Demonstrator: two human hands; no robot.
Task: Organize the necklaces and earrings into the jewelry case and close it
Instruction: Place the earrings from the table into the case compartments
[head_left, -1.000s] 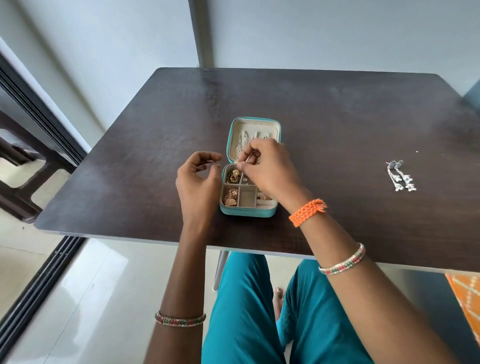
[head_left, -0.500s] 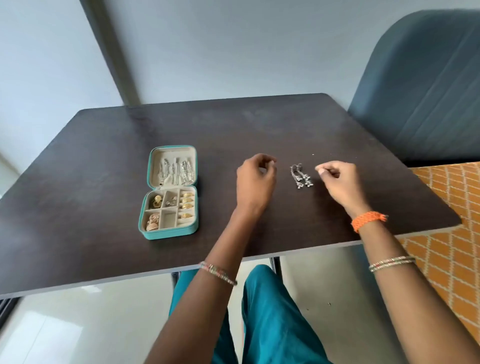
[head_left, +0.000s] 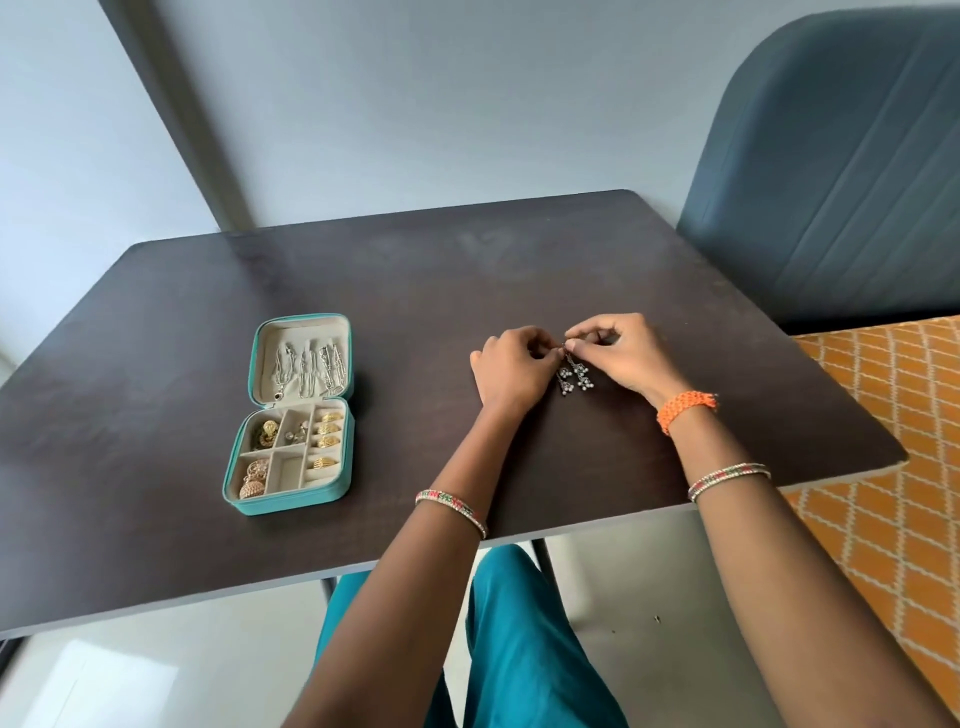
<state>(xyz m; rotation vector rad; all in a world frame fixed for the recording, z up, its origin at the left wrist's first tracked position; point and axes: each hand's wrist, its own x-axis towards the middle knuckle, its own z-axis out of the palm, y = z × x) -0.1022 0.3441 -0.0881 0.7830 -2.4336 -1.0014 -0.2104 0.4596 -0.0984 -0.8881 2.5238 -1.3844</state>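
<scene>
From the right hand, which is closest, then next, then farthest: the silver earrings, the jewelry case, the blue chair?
1. Silver earrings: pinched at the right hand, center.
2. Blue chair: behind, to the right.
3. Jewelry case: far left on the table.

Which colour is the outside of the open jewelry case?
Teal, with a beige lining; the jewelry case shows in the head view.

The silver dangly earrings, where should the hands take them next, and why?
Probably lift the silver earrings, pinched at their tops by both the left hand and right hand, over to the open jewelry case; its front middle compartment looks empty.
</scene>
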